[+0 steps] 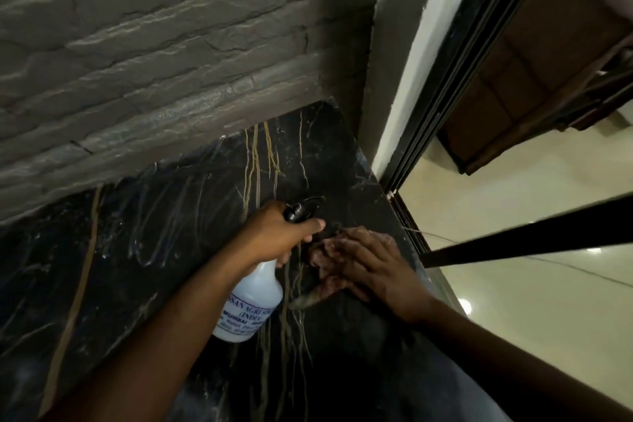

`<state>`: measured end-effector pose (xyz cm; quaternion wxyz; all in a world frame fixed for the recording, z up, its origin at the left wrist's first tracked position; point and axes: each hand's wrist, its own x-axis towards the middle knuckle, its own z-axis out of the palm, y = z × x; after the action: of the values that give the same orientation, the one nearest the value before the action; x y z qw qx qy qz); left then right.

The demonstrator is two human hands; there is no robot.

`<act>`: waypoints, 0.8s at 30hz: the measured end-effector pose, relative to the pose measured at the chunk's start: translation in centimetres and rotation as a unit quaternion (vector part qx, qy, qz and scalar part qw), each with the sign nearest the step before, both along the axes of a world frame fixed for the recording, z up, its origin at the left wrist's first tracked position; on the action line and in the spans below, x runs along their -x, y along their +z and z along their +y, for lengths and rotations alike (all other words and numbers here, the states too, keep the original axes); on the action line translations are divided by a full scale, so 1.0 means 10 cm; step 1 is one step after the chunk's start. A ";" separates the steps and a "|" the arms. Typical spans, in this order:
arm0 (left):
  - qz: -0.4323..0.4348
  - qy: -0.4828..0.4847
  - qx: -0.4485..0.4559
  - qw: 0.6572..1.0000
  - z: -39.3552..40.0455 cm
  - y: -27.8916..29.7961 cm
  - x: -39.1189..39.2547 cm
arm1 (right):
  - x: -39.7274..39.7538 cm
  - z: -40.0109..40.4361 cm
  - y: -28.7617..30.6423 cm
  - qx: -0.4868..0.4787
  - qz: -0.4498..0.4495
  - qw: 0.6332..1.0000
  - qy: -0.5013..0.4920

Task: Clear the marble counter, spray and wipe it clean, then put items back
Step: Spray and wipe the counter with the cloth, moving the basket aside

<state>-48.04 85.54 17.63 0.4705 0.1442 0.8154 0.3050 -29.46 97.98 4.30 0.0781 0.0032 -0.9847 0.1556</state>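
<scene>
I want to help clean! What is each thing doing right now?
Spray bottle: held up off the counter, nozzle pointing away.
Left hand: grips the bottle's neck.
Right hand: fingers flat, pressing down on the counter.
Counter: black marble, streaked with smears.

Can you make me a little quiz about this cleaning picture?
1. True or false: the left hand holds the spray bottle.
2. What does the right hand rest on? A) the brick wall B) the black marble counter C) the floor
3. Fill in: the spray bottle's body is ____ in colour, with a black top.

Key: 1 true. 2 B; the hand lies on the counter with straight fingers, and something dark shows under it, too unclear to name. 3 white.
</scene>
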 end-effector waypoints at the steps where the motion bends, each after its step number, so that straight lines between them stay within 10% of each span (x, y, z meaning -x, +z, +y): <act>1: 0.005 0.000 0.000 1.000 -0.05 0.01 -0.07 | -0.14 0.12 0.01 0.017 0.010 1.000 -0.015; 6: 0.030 0.029 -0.008 0.999 -0.26 0.00 -0.45 | 0.14 0.06 0.01 0.051 -0.022 0.969 -0.240; 12: 0.049 0.081 -0.028 0.995 -0.37 0.07 -0.79 | -1.05 -0.85 -0.06 0.032 0.005 0.999 0.017; 20: 0.047 0.098 -0.002 0.994 -0.84 0.09 -1.42 | -1.10 -0.68 0.12 0.083 -0.014 0.973 -0.215; 24: 0.029 0.077 0.008 0.997 -0.88 0.03 -1.63 | -1.69 -1.26 -0.01 0.051 0.013 0.999 -0.012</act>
<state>-31.71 76.78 17.91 0.4229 0.0861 0.8399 0.3292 -12.60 85.43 4.15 0.0924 -0.0104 -0.9744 0.2049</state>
